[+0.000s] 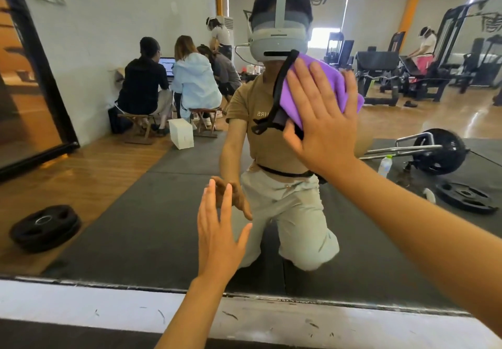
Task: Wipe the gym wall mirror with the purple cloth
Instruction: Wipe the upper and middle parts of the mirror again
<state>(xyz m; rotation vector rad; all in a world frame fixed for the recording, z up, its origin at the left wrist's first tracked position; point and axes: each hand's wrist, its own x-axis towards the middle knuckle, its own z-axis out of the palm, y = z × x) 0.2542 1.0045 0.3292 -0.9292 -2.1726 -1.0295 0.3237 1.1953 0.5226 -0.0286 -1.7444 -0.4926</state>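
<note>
The right hand, fingers flat, presses a purple cloth against the mirror. The left hand, fingers spread, touches the glass lower down.

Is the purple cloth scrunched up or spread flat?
Mostly flat: the right hand presses the purple cloth against the mirror with straight fingers.

- The right hand is raised on an outstretched arm, fingers straight and spread, palm pressed flat forward.
- The left hand reaches forward lower down, fingers straight, thumb splayed.
</note>
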